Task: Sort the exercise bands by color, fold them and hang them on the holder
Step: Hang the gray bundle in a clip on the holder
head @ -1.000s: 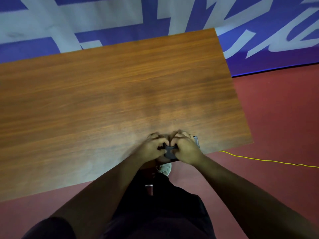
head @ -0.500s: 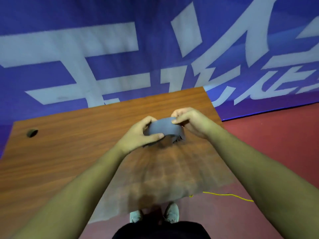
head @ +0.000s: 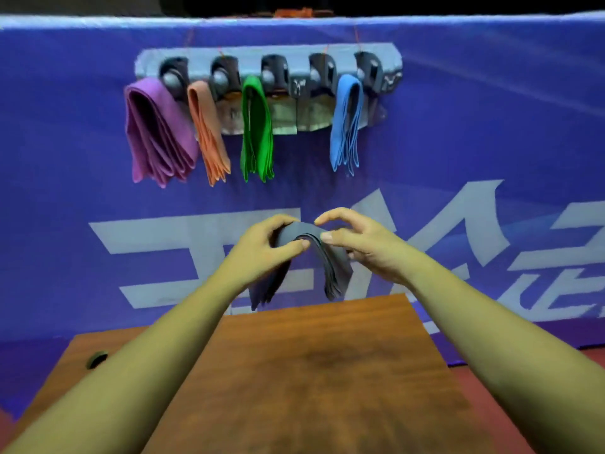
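Four colours hung already on the holder (head: 327,52) in the upper middle of the frame: purple bands (head: 157,132), orange bands (head: 209,136), green bands (head: 257,132) and blue bands (head: 347,122), left to right, each folded over its own hook to keep the colours apart; one hook between green and blue apparently bare, though blurred.

Fifth lot, the grey bands (head: 332,263), in mid-air at the centre of the frame, above the far edge of the table (head: 311,371) and well below the holder; bent into an arch with both ends drooping, most likely for dropping the fold straight over a hook.

Left hand (head: 262,247) clamped on the left side of the arch, thumb in front and fingers over the top; by the look of it, carrying most of the weight. Right hand (head: 363,244) on the right side, thumb tip against the stacked edges at the crest, lower fingers tucked behind, forefinger lifted off; a lighter hold, seemingly to keep the layers from fanning apart.

Judged nearly done; only raising the grey lot to the bare hook left. Thin loose layers; some risk of one sliding out on the way up.
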